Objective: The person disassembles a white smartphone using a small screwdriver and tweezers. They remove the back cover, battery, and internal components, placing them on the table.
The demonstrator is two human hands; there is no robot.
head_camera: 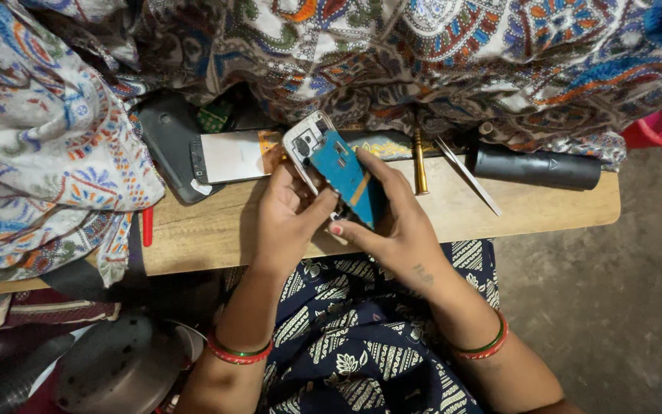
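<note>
At frame centre, the left hand [289,218] and right hand [396,222] both grip an opened phone [331,165] above the wooden surface [545,203], tweezers [467,175] just right.

1. Left hand [289,222] is raised with its palm turned inward, fingers curled and thumb pressed forward.
2. Right hand [392,222] is cupped opposite, fingers bent, fingertips meeting the left thumb.
3. Both forearms angle upward and converge.

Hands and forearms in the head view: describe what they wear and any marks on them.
Both forearms are bare, with no sleeves or gloves. The left wrist carries red and green bangles, and the right wrist wears a matching red and green set. The right hand has a red-painted thumbnail and a small dark tattoo, too faint to make out, near the wrist. The left hand shows no rings.
</note>
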